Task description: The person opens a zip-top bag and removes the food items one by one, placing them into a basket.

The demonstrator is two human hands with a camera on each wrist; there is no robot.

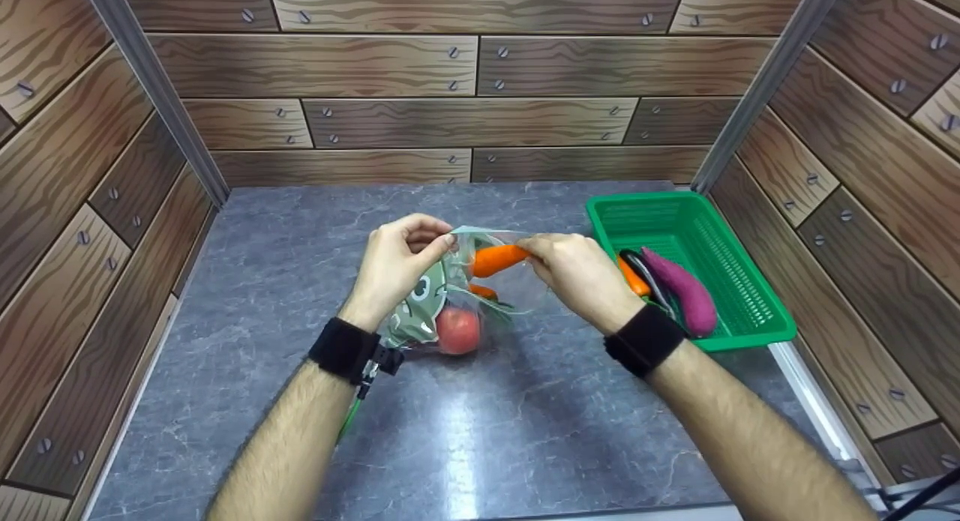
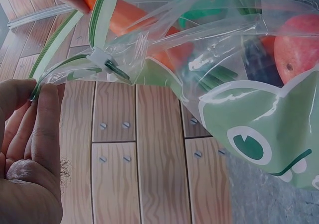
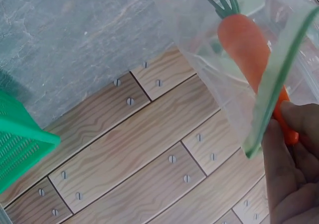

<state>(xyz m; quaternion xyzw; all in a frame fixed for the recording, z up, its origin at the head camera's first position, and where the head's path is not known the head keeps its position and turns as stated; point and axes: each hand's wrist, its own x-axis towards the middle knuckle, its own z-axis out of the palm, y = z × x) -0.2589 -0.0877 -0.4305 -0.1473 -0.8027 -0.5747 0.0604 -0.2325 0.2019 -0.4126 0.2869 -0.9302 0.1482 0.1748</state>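
A clear zip bag [image 1: 424, 311] with a green cartoon face stands on the table. A red apple [image 1: 458, 330] shows through its plastic, with a second orange item [image 1: 482, 290] partly hidden above it. My left hand [image 1: 401, 262] pinches the bag's green-edged rim between thumb and fingers; a white slider [image 2: 101, 59] sits on that rim in the left wrist view. At the mouth of the bag, my right hand [image 1: 574, 273] holds a carrot [image 1: 496, 260] by its narrow tip. In the right wrist view, the carrot's green-leaved end [image 3: 227, 5] points into the bag.
A green plastic basket [image 1: 780, 335] stands at the right of the grey table [image 1: 300, 229]. Inside lie a purple eggplant-like vegetable [image 1: 686, 292], a dark slender one [image 1: 651, 279] and an orange one [image 1: 634, 275]. Wood-patterned panels [image 1: 375, 64] enclose the table's back and sides.
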